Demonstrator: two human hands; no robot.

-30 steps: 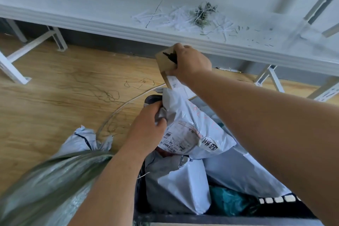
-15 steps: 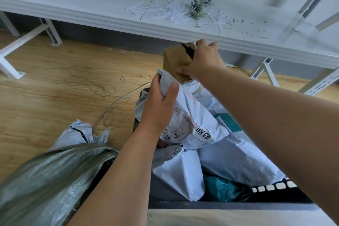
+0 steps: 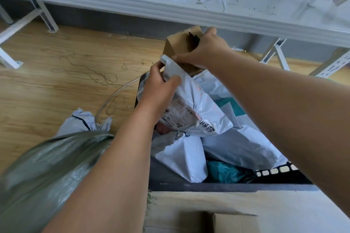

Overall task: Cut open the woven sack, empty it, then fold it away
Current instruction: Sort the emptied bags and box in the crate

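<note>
At far left I see the green woven sack (image 3: 47, 166) slumped on the floor. My left hand (image 3: 161, 89) pinches a white mailer bag (image 3: 195, 104) over the dark crate (image 3: 208, 184); my right hand (image 3: 204, 51) clamps a cardboard box (image 3: 180, 45) (and something thin and black).

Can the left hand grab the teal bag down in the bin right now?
Probably not yet. The left hand grips the white mailer, so it's busy. The teal bag lies low in the bin, partly under other white parcels.
</note>
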